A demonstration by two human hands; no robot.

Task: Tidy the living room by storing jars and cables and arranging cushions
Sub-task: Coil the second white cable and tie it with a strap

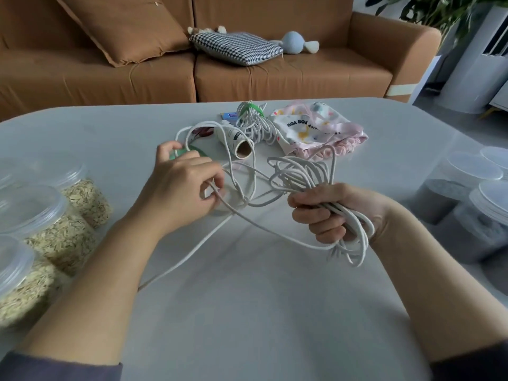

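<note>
Two hands are on one long white round cable [298, 171], so you are in the cable-storing step, seemingly part-way through coiling it. Your right hand [324, 213] is clenched round a bunch of loops just above the middle of the pale grey worktop [247, 312], with loop ends hanging out below the fist. Your left hand [178, 188] pinches a loose strand between thumb and fingertips. A green item [178, 154] shows under its far fingers, too hidden to name.

Slack trails from the bunch toward the near left edge, and more runs up around a cardboard tube [239, 143]. At the far middle lies a second white cable bundle [254, 122] already bound with a green tie, beside a pink printed fabric pouch [316, 130].

The next move, as I judge it, is to draw the slack clear of the tube without snagging, lay it into the bunch as even loops, then bind it like the finished bundle.

Clear plastic jars of pale grain [49, 229] wait at the left edge and lidded jars of dark contents [453, 193] by the right edge. The houndstooth cushion [236, 48] on the brown sofa [302, 75] lies flat, not yet arranged.
</note>
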